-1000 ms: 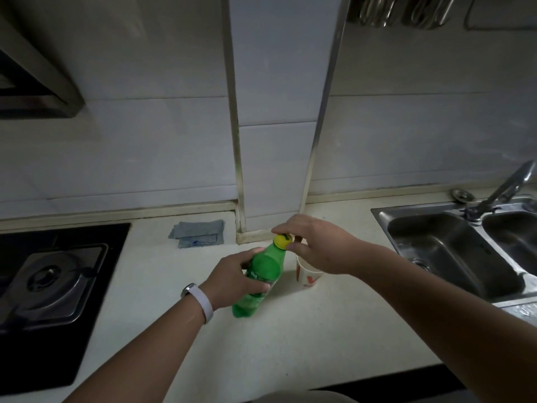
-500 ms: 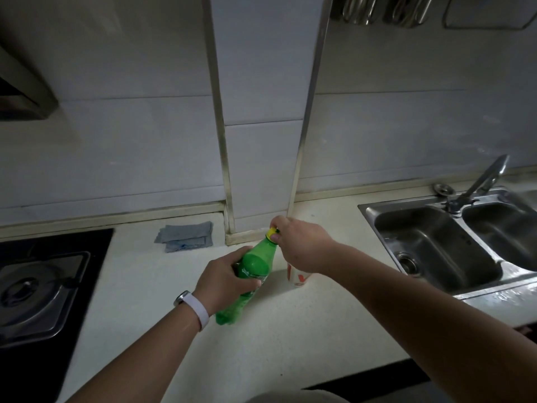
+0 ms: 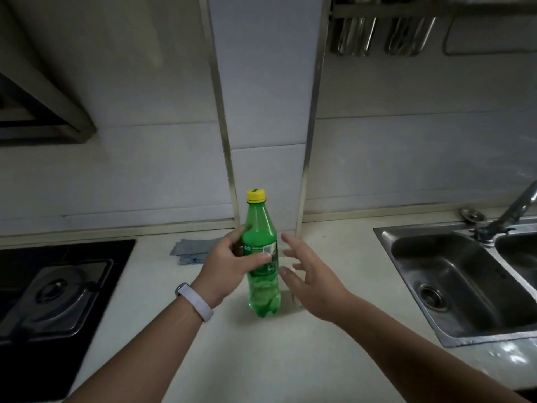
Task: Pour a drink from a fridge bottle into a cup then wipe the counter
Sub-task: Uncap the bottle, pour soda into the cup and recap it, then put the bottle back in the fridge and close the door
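A green bottle (image 3: pixel 263 289) is held upright over the pale counter (image 3: pixel 261 359); whether its base rests on the surface cannot be told. A yellow cap (image 3: pixel 256 196) is seen on its neck. The bottle's labelled middle is gripped by the left hand (image 3: pixel 226 266), fingers and thumb curled round it, and a white wristband (image 3: pixel 194 305) is worn on that wrist. The right hand (image 3: pixel 313 286) is held wide at the bottle's 3 o'clock, just beside it, fingers spread and nothing grasped. A folded blue-grey cloth (image 3: pixel 190 250) is laid at the bottle's 10 o'clock, partly hidden by the left hand. A steel sink (image 3: pixel 465 283) with its tap (image 3: pixel 514 210) is set at 3 o'clock, a black hob (image 3: pixel 58 292) at 9 o'clock.
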Tool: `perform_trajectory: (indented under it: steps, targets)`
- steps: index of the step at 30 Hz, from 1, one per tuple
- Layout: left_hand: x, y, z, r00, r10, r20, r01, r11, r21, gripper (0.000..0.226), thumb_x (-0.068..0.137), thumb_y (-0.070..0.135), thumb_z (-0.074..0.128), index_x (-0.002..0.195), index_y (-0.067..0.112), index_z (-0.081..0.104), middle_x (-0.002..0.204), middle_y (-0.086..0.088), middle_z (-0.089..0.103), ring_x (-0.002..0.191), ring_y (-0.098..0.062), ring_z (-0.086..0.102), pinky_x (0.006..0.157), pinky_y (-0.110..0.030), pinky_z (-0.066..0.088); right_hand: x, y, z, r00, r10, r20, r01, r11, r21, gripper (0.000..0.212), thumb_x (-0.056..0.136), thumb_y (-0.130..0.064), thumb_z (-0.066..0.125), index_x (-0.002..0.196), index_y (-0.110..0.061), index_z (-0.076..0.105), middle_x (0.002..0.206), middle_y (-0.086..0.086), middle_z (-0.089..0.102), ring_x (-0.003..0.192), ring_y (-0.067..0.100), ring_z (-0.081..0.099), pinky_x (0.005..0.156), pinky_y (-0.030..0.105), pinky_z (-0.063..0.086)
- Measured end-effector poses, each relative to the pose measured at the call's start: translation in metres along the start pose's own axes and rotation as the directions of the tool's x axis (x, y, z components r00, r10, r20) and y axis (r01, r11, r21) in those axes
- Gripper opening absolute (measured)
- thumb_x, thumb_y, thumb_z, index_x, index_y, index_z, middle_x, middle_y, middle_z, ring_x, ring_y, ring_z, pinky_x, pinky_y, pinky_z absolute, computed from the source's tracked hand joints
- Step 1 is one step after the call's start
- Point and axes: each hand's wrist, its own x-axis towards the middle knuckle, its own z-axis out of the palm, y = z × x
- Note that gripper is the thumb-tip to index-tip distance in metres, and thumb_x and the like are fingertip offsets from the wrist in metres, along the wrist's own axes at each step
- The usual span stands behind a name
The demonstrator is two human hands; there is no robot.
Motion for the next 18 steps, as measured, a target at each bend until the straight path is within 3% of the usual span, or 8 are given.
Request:
perform_trajectory:
  steps: [4,8,11,14,18]
  targets:
    - [0.001,0.032,0.018,0.997,0.039,-0.065,-0.041,0.999,-0.026,0.048,0.073,-0.002,0.081,0.117,0.014,0.068,0.104,-0.007,0.075,0.099,-0.022,0.07,0.084,-0.035,0.056,0.001,0.001,-0.009,0.996,-0.087,0.01,0.086,0.993,0.078,0.07,0.095,-0.03,0.056,0.146,-0.059,0.018,0.147,-0.028,0.037,0.128,-0.002,0.047,0.106,0.033,0.045]
    - [-0.004,0.056,0.038,0.991,0.057,-0.123,-0.062,0.997,-0.035,0.043,0.075,-0.003,0.079,0.113,0.016,0.071,0.104,-0.01,0.075,0.099,-0.027,0.07,0.085,-0.044,0.058,0.002,0.002,-0.027,0.986,-0.161,-0.038,0.165,0.972,0.165,0.075,0.094,-0.022,0.061,0.137,-0.069,0.021,0.142,-0.03,0.042,0.125,-0.009,0.046,0.104,0.024,0.044]
    - [-0.011,0.069,0.053,0.983,0.07,-0.17,-0.076,0.997,-0.027,0.04,0.076,-0.003,0.078,0.109,0.019,0.072,0.103,-0.011,0.075,0.098,-0.029,0.071,0.085,-0.046,0.058,0.003,0.006,-0.037,0.973,-0.226,-0.041,0.23,0.95,0.211,0.077,0.092,-0.016,0.062,0.138,-0.065,0.023,0.141,-0.027,0.043,0.125,-0.008,0.046,0.102,0.019,0.044]
    - [-0.02,0.08,0.065,0.971,0.078,-0.227,-0.08,0.997,-0.002,0.039,0.076,-0.003,0.078,0.106,0.022,0.073,0.102,-0.011,0.075,0.095,-0.025,0.071,0.083,-0.042,0.058,0.001,0.01,-0.047,0.956,-0.294,-0.014,0.289,0.928,0.236,0.078,0.092,-0.014,0.063,0.135,-0.067,0.023,0.133,-0.041,0.039,0.123,-0.009,0.047,0.098,0.012,0.042]
    - [-0.035,0.088,0.075,0.953,0.082,-0.293,-0.075,0.997,0.036,0.041,0.073,0.001,0.08,0.106,0.025,0.073,0.102,-0.01,0.075,0.097,-0.025,0.07,0.088,-0.043,0.057,-0.001,0.008,-0.053,0.934,-0.356,0.008,0.343,0.906,0.248,0.078,0.091,-0.015,0.064,0.133,-0.066,0.024,0.131,-0.043,0.038,0.122,-0.008,0.048,0.097,0.015,0.045]
